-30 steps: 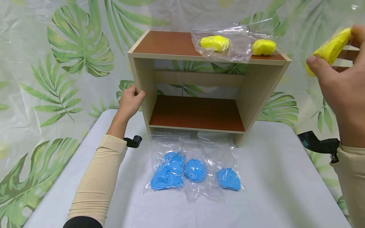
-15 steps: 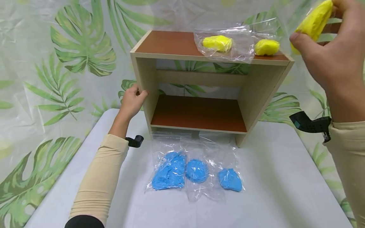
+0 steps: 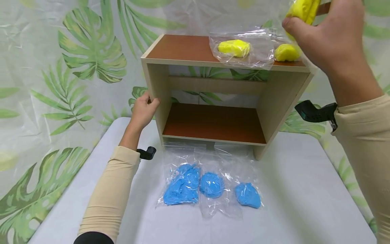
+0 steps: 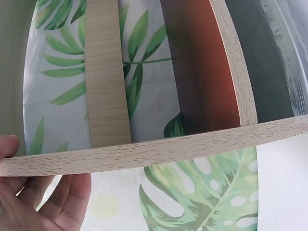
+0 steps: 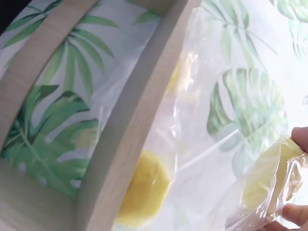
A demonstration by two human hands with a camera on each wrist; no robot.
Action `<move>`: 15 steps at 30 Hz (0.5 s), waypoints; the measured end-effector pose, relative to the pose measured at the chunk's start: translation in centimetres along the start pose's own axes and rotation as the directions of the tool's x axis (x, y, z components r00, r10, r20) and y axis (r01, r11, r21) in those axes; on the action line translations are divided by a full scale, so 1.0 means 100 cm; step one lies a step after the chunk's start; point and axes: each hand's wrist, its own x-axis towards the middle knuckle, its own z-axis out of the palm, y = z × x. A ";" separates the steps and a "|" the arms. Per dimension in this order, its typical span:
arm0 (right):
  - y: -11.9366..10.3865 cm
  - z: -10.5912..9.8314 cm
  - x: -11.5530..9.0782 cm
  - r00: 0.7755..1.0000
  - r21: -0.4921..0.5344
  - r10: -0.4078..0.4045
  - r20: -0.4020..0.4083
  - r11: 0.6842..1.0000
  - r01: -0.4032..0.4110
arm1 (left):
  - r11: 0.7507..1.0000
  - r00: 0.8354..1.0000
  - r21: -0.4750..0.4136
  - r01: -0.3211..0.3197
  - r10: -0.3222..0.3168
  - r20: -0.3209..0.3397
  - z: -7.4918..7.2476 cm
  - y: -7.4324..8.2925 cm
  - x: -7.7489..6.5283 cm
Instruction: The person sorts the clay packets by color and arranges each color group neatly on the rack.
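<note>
A small wooden shelf (image 3: 179,47) with red-brown boards stands on the table. My left hand (image 3: 143,110) grips its left side panel; in the left wrist view the thumb (image 4: 8,146) lies on one side of the panel edge (image 4: 159,150) and the fingers on the other. Above the shelf's right end, my right hand (image 3: 335,44) holds a clear bag of yellow clay (image 3: 301,12) between thumb and fingers, partly beyond the frame top. Below it on the top board lie two more bagged yellow clay lumps, one mid-board (image 3: 234,48) and one at the right (image 3: 287,52).
Three clear bags of blue clay lie on the white table (image 3: 292,210) before the shelf: a large left lump (image 3: 182,184), a round middle one (image 3: 211,184) and a right one (image 3: 248,195). A leaf-patterned sheet (image 3: 91,44) hangs behind.
My right hand has moved left and up with the yellow clay, from beside the shelf to above its right end. The left hand keeps its grip on the side panel.
</note>
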 end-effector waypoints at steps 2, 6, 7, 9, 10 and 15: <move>-0.006 0.004 0.004 1.000 0.033 -0.008 0.016 0.999 0.008 | 1.000 1.000 -0.005 -0.001 0.001 -0.007 0.000 0.000 -0.001; -0.017 0.012 0.011 0.998 0.048 -0.015 0.064 0.999 0.011 | 1.000 1.000 0.004 -0.003 0.004 -0.013 0.000 0.000 -0.001; -0.020 0.015 0.012 0.997 0.039 -0.015 0.079 0.999 0.012 | 1.000 1.000 0.005 -0.003 0.003 -0.015 0.000 -0.001 -0.001; -0.026 0.021 0.015 0.993 0.019 -0.021 0.115 1.000 0.019 | 1.000 1.000 0.006 -0.003 0.004 -0.016 0.000 -0.001 -0.001; -0.028 0.024 0.015 0.991 0.006 -0.028 0.133 1.000 0.027 | 1.000 1.000 0.004 -0.003 0.004 -0.018 0.000 -0.001 -0.001; -0.041 0.043 0.018 0.969 -0.084 -0.118 0.218 0.987 0.139 | 1.000 1.000 -0.007 -0.009 0.009 -0.023 0.002 0.000 -0.001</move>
